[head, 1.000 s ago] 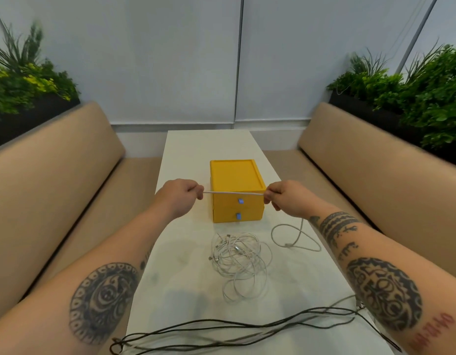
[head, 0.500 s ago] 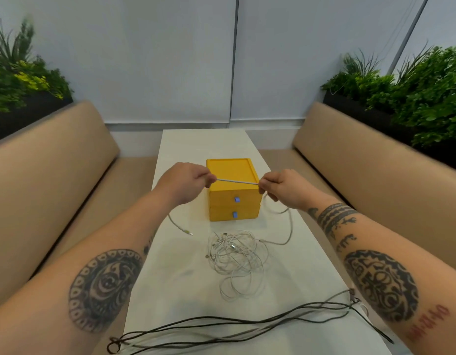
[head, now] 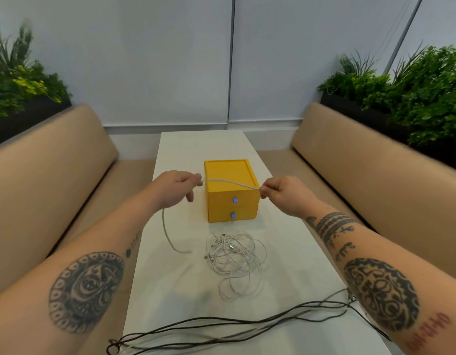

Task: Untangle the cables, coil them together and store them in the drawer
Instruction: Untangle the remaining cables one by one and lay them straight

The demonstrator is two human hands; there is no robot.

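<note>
left hand (head: 174,188) pinches white cable (head: 229,182) | right hand (head: 283,194) pinches its other end, mid-frame | yellow drawer box (head: 230,198) behind | white tangle (head: 234,254), black cables (head: 221,326) lower worktop (head: 170,285)

A short row of red characters (head: 428,331) is tattooed on the right forearm (head: 375,275), near the lower right edge of the view. It runs at a slant and is too blurred to make out. No other text, label or number can be read.
</note>
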